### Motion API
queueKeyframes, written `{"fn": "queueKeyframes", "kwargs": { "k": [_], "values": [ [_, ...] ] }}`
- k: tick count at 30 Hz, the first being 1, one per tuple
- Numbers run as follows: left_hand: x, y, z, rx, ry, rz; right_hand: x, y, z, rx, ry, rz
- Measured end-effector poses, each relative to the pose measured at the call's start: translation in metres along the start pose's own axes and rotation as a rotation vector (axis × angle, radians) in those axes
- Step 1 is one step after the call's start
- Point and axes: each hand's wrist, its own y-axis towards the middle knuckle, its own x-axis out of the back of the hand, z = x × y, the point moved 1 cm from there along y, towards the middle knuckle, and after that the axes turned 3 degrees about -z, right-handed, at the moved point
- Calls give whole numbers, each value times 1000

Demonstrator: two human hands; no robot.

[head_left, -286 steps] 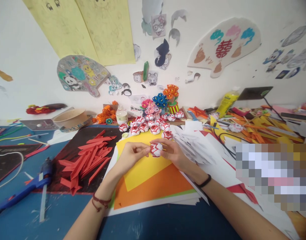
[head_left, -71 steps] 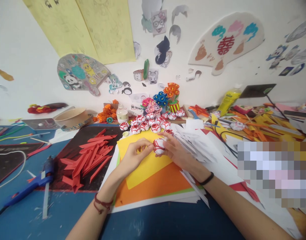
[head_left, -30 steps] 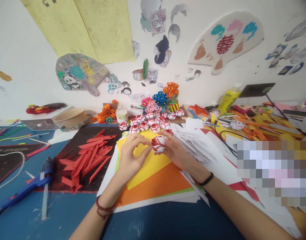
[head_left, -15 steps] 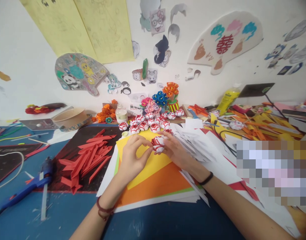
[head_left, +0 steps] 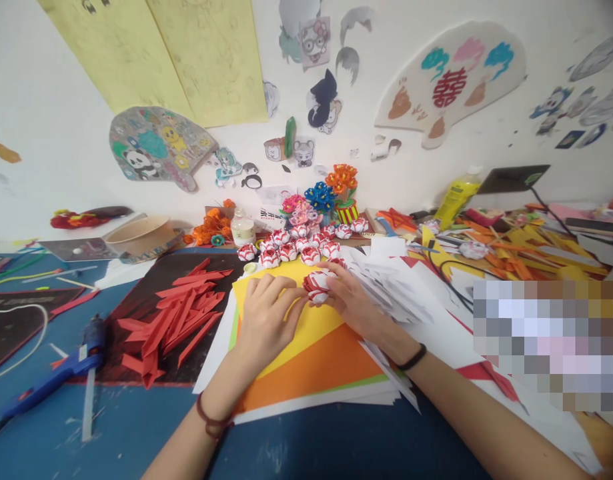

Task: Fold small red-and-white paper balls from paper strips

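A red and white paper flower (head_left: pixel 317 287) is held above the yellow paper (head_left: pixel 286 343) in the middle. My right hand (head_left: pixel 353 300) grips it from the right, fingers wrapped round its far side. From the left, my left hand (head_left: pixel 271 310) pinches at the flower's left edge with thumb and forefinger; its other fingers are curled. Just behind my hands stands a cluster of similar red and white paper flowers (head_left: pixel 287 251). Folded red paper strips (head_left: pixel 179 313) lie heaped on a dark mat (head_left: pixel 131 300) to the left.
A blue glue gun (head_left: pixel 81 360) rests at the left with its stick pointing toward me. Orange paper (head_left: pixel 311 373) lies under the yellow sheet. White paper strips (head_left: pixel 386 287) spread to the right. Behind are a small glue bottle (head_left: pixel 243 228), a bowl (head_left: pixel 139 235) and a yellow bottle (head_left: pixel 459 200).
My left hand has turned slightly, and the gap between its thumb and forefinger has narrowed at the flower. The flower and my right hand are almost unmoved.
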Motion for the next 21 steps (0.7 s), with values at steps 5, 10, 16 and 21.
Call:
{"fn": "queueKeyframes", "kwargs": {
  "k": [5, 10, 16, 21],
  "values": [
    [-1, 4, 4, 146, -197, 63, -1, 0, 1, 12, -16, -23],
    [-3, 1, 1, 136, -89, 6, -2, -2, -1, 26, -52, -19],
    [-3, -5, -6, -35, 162, -137, -3, -3, 0, 18, -33, 19],
    [2, 7, 1, 221, -310, 12, -1, -2, 2, -2, 17, 45]
  ]
}}
